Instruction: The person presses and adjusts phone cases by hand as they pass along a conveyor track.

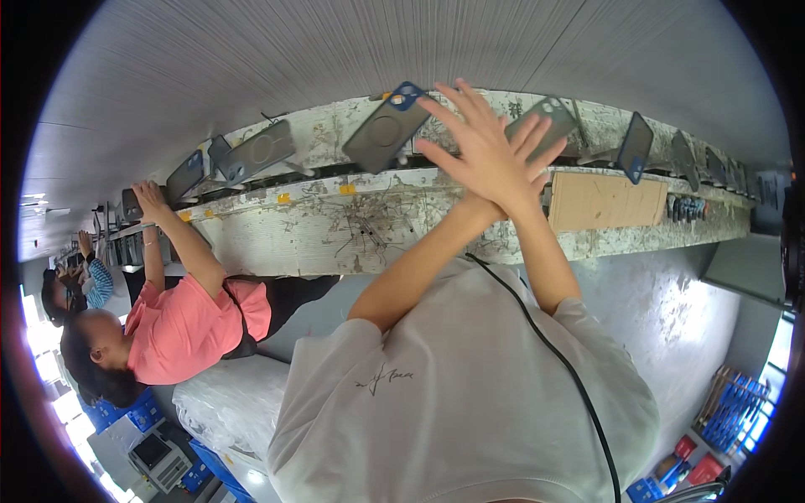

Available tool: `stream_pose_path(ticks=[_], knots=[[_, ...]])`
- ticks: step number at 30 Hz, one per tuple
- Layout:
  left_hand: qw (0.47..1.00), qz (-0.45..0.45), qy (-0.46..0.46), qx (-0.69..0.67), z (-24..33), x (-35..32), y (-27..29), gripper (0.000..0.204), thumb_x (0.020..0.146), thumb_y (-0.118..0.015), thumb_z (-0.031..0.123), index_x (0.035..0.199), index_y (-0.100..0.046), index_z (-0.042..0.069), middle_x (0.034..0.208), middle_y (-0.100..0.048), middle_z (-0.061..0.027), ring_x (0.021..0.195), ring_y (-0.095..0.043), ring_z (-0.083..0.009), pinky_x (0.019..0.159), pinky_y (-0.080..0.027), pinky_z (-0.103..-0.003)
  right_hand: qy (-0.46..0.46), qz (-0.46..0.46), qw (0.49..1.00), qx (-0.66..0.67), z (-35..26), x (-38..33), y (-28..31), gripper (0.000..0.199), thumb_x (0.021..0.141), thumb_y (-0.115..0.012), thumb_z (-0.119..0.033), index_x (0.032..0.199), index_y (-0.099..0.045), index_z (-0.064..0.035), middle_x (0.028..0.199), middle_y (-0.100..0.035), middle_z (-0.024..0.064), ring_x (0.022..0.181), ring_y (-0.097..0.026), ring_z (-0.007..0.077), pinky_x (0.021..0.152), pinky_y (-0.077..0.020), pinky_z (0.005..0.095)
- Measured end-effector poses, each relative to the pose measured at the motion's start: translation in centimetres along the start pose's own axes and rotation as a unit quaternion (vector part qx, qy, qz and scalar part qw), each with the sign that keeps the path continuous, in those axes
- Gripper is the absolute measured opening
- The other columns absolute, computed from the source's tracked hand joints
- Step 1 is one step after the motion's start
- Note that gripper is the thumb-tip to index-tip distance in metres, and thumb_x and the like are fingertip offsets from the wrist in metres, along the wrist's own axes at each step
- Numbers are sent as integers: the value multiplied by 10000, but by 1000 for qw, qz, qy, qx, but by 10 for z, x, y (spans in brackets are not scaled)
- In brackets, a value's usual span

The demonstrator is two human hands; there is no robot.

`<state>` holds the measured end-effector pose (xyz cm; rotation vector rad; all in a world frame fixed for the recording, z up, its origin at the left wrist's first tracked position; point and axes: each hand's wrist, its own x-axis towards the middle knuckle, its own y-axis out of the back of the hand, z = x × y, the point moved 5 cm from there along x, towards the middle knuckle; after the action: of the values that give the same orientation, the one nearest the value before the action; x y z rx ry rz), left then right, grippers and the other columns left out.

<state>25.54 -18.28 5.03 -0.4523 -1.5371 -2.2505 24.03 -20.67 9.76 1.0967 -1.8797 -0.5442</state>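
Observation:
My forearms cross at the wrists over the work line, right arm over left. My right hand (480, 149) is left of the crossing, its fingers spread and nothing in it. One of its fingertips is close to a dark, see-through phone case with a blue camera frame (386, 132); whether they touch I cannot tell. Partly hidden behind the wrists, my left hand (537, 151) is at the right with fingers stretched out and apart. It overlaps a grey-green phone case (552, 117) that stands tilted behind it. No object shows in either hand.
More phone cases (260, 152) stand along the line on both sides, one blue-edged case (636, 147) at right. Cardboard (607, 201) lies on the worn bench (314, 235) beside small dark parts (688, 208). A co-worker in pink (180, 331) reaches in at left. A black cable (558, 356) crosses my shirt.

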Motion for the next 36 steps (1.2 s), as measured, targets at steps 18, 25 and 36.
stream_pose_path(ticks=[18, 25, 36], knots=[[877, 292, 338, 176, -72, -38, 57, 624, 1015, -775, 494, 1408, -713, 13, 1566, -567, -346, 1533, -446, -579, 1280, -297, -684, -62, 81, 983, -151, 195, -86, 88, 809, 868, -853, -732, 1502, -753, -240, 1723, -532, 145, 1662, -354, 436, 1350, -159, 694], [888, 142, 358, 253, -50, 40, -46, 1043, 995, -625, 800, 1570, -596, -69, 1659, -415, -471, 1620, -173, -709, 1296, -89, -804, -115, 191, 970, 95, 254, -124, 188, 575, 1037, -766, -378, 1557, -688, -144, 1675, -604, 126, 1693, -321, 407, 1381, -104, 633], [962, 157, 220, -22, 78, 22, -78, 468, 1010, -736, 170, 1453, -690, 29, 1737, -471, -214, 1691, -279, -493, 1346, -177, -698, -40, 82, 993, -80, 167, -104, 128, 572, 1056, -739, -443, 1551, -677, -162, 1608, -631, 151, 1583, -474, 461, 1299, -330, 682]])
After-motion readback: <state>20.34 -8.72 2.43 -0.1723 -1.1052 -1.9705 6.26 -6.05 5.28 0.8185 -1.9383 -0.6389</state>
